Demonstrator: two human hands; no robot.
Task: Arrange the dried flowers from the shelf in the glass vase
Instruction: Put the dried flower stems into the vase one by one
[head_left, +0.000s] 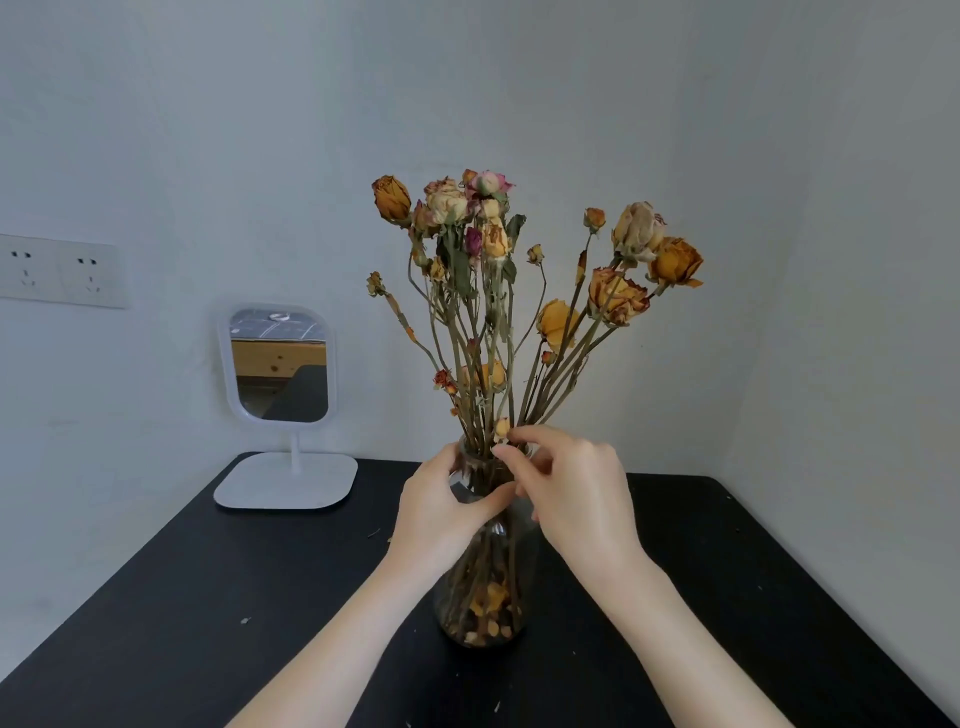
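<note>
Left hand (441, 506) clamps vase (485, 587) neck; right hand (566, 483) fingers pinch stems (498, 364) at rim. Risk: brittle stems may snap if tugged.

Left hand (436, 512) cupped — right hand (576, 493) pinching.

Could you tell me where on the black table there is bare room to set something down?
The black table is bare right of the clear glass vase, out to its edge, and in front left, below the white standing mirror. The middle is crowded: the left hand and right hand meet at the vase neck under the dried roses.
</note>
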